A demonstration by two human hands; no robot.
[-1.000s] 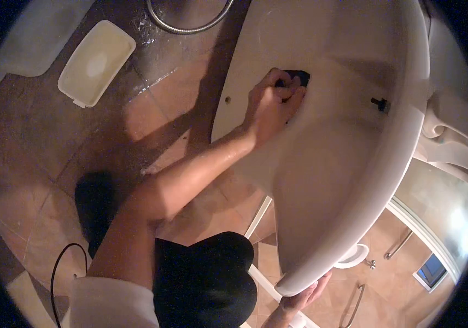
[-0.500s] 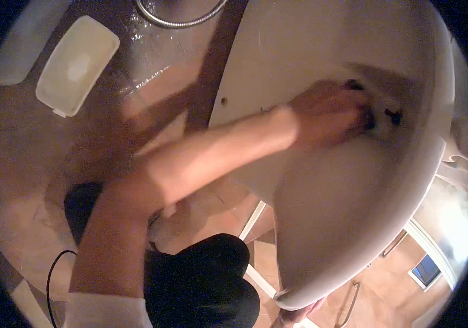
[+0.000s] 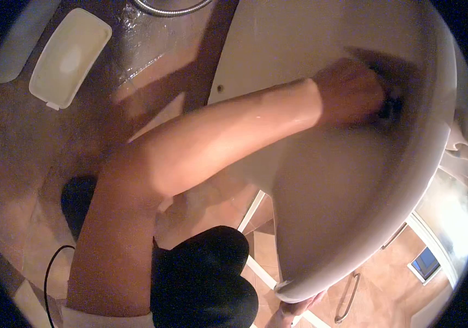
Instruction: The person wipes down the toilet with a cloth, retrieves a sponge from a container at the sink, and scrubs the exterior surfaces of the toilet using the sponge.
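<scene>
White shell [image 3: 332,180] at three o'clock has the left hand [image 3: 351,93] at its dark fitting [image 3: 391,105], two o'clock, and the right hand [image 3: 300,308] beside it, five o'clock; I cannot tell either grip, and work appears under way, the remainder unclear.

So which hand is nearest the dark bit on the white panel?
The left hand, its fingertips right at the dark bit. The right hand is well away, at the lower end of the white panel.
</scene>
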